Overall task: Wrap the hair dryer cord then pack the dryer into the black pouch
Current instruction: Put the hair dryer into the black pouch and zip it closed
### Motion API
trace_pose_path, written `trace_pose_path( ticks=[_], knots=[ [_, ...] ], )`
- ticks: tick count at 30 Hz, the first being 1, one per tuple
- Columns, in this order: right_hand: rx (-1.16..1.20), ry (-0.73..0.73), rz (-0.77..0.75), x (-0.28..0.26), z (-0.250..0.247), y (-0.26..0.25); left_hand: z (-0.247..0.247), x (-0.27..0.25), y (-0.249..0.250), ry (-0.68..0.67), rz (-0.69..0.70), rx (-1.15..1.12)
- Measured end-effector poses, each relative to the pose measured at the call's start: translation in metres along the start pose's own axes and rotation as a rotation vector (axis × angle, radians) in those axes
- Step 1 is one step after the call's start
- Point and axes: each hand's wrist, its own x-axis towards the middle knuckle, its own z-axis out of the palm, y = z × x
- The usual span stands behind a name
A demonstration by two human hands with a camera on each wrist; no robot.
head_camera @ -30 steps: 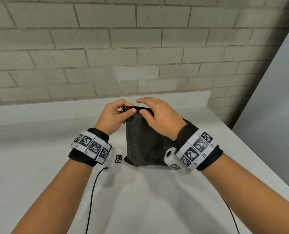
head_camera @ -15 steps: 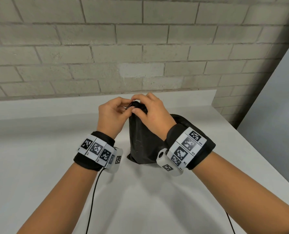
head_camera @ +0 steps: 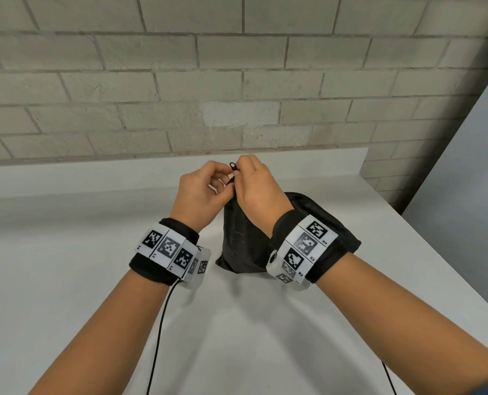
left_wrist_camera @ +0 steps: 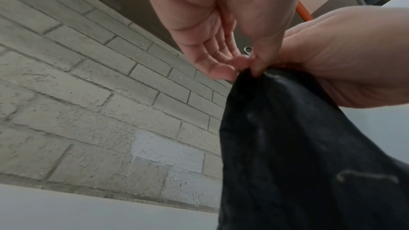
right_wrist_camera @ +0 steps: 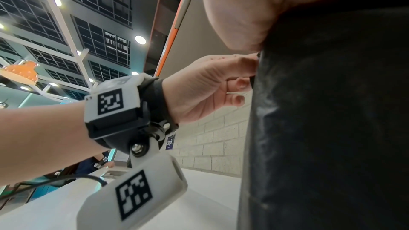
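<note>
The black pouch (head_camera: 245, 240) stands upright on the white table (head_camera: 94, 280), its top gathered to a narrow point. My left hand (head_camera: 225, 181) pinches the top corner of the fabric between thumb and fingers, seen close in the left wrist view on the pouch (left_wrist_camera: 298, 146). My right hand (head_camera: 238, 173) grips the pouch top from the right, just under a small metal zipper pull (head_camera: 233, 165) that sticks up between the two hands; the pull (left_wrist_camera: 248, 51) also shows behind my left thumb. The hair dryer and its cord are not in view.
A grey brick wall (head_camera: 237, 95) runs along the table's back edge. The table's right edge (head_camera: 425, 252) drops off close to the pouch. Thin black cables (head_camera: 157, 337) hang from both wrist cameras. A person in dark clothes (right_wrist_camera: 92, 163) stands far off behind.
Both hands have drawn together at the pouch's top, and the wide mouth has narrowed to a point. The zipper pull now stands up between the fingertips.
</note>
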Motion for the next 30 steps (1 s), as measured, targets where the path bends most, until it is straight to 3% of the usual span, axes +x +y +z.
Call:
trace_pose_path(
  ticks=[5, 9, 12, 15, 22, 25, 30],
  knots=[
    [0.143, 0.041, 0.147, 0.001, -0.005, -0.001, -0.002, 0.002, -0.002, -0.106, 0.176, 0.131],
    [0.153, 0.081, 0.173, 0.004, -0.008, 0.000, 0.001, 0.003, 0.000, -0.131, 0.186, 0.163],
    [0.146, 0.204, 0.241, 0.006, -0.015, 0.012, 0.001, 0.006, -0.003, -0.074, 0.145, 0.184],
    [0.112, 0.234, 0.351, -0.004, -0.030, 0.038, -0.001, 0.006, -0.010, -0.025, 0.061, 0.192],
    [0.038, 0.188, 0.323, -0.031, -0.043, 0.060, 0.016, 0.003, 0.012, -0.215, -0.071, -0.090],
    [0.024, 0.182, 0.336, -0.036, -0.046, 0.067, 0.020, 0.007, 0.017, -0.189, -0.077, -0.068],
    [-0.106, 0.102, 0.558, -0.053, -0.052, 0.119, 0.018, 0.012, 0.015, -0.192, -0.103, -0.063]
  ],
)
